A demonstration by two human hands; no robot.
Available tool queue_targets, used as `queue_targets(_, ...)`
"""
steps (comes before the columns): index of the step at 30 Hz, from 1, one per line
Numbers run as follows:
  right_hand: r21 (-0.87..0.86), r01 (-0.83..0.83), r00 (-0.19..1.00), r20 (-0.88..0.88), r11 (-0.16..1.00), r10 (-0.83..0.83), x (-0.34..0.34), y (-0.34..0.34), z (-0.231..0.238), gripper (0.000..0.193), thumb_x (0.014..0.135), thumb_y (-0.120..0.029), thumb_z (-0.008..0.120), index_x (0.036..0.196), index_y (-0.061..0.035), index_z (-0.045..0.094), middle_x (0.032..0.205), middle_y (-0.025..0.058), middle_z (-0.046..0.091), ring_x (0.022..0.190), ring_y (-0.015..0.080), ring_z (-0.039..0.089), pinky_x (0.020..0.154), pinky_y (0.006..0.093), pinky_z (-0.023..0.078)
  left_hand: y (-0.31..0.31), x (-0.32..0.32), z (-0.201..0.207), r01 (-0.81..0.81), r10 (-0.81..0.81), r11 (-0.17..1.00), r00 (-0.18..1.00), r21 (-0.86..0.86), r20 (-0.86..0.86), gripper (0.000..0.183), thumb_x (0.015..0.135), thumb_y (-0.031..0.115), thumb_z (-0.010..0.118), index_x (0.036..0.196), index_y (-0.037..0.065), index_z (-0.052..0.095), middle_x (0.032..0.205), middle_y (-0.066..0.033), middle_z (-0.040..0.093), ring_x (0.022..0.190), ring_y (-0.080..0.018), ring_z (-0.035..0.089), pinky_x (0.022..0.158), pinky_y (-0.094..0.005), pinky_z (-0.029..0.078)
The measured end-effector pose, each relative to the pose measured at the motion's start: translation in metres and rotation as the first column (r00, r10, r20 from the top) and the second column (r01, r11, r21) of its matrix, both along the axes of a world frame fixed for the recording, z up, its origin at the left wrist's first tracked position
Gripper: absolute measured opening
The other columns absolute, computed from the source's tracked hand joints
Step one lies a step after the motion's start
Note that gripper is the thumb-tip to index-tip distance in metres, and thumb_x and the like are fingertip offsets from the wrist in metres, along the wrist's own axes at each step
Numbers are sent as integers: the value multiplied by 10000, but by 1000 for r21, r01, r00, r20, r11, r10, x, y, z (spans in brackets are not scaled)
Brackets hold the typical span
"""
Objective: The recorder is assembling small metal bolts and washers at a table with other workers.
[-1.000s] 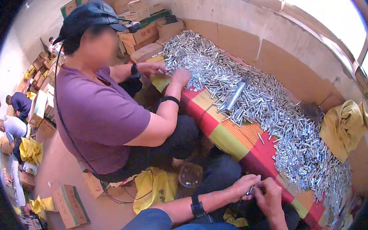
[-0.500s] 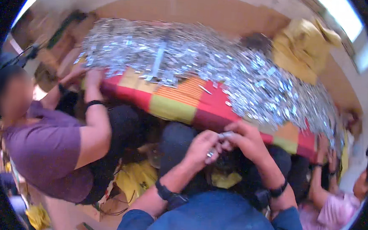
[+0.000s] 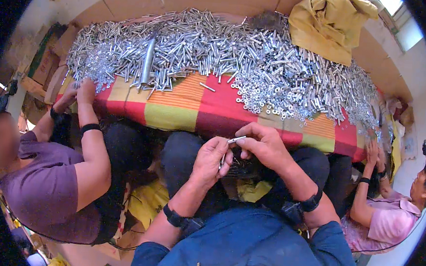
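My left hand (image 3: 210, 158) and my right hand (image 3: 265, 147) meet above my lap, in front of the cloth-covered table edge. Between their fingertips is a slim silver metal cylinder (image 3: 236, 140), like a bolt or sleeve; both hands pinch it. A second slim metal piece (image 3: 222, 162) shows under the curled fingers of my left hand. Beyond, a large heap of silver metal rods and bolts (image 3: 189, 48) covers the table, with loose washers (image 3: 254, 97) at its near edge. One single bolt (image 3: 207, 87) lies apart on the red cloth.
A checked cloth (image 3: 170, 116) covers the table's near side. A thick metal tube (image 3: 147, 63) lies on the heap, and a yellow cloth (image 3: 329, 25) at its back right. Co-workers sit on both sides: one in a purple shirt (image 3: 49, 186), one in pink (image 3: 388, 219).
The whole view has shifted and is sharper now. My hands stay together at the metal cylinder, which shows more plainly. The purple-shirted person's hands remain at the heap's left end.
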State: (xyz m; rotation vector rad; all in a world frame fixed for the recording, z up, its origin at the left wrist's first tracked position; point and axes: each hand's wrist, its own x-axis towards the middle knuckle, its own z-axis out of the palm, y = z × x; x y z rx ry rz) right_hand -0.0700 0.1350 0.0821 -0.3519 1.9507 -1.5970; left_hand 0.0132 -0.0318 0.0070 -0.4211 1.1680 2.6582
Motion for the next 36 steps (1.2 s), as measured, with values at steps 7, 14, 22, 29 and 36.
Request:
queue_targets(7, -67, -4, 999, -38, 998, 2, -7, 2, 4, 196, 939, -96, 649, 1084, 36, 645, 860, 57, 687, 677, 96, 635, 619, 253, 522, -1, -2, 11, 14, -14, 1000, 1000, 10, 4, 306, 1069, 318, 506, 1055, 30, 609, 659, -35, 569, 408, -77, 409, 364, -216, 301)
queue_targets(14, -32, -83, 996, -22, 996, 82, -10, 10, 9, 168, 941, -95, 639, 1052, 30, 658, 847, 53, 682, 659, 100, 637, 603, 257, 522, -2, -1, 13, 115, -115, 992, 993, -60, -1, 254, 1048, 275, 546, 979, 43, 621, 660, -26, 562, 418, -77, 414, 367, -220, 301)
queue_targets(22, 105, -232, 961, 180, 967, 211, -12, 28, 10, 147, 939, -136, 656, 997, -1, 672, 755, 39, 657, 616, 101, 632, 556, 261, 519, 8, 3, 23, 181, -171, 952, 983, -246, 61, 197, 948, 145, 653, 1074, 0, 611, 689, -42, 582, 434, -82, 452, 373, -227, 332)
queue_targets(29, -129, -146, 924, 336, 981, 182, 12, 38, -23, 159, 916, -114, 688, 1025, -7, 646, 781, 35, 657, 634, 104, 636, 562, 252, 515, 9, -1, 17, 112, -97, 941, 993, -320, 61, 216, 1013, 231, 576, 951, 26, 598, 664, -63, 599, 403, -93, 447, 359, -228, 321)
queue_targets(36, -272, 187, 914, 401, 944, -66, 21, 44, -37, 146, 913, -84, 683, 1024, -6, 630, 815, 48, 663, 641, 114, 637, 589, 264, 518, 9, 3, 10, 224, -227, 935, 974, -277, 20, 405, 1059, 397, 494, 870, 55, 602, 627, -55, 591, 385, -92, 432, 355, -232, 308)
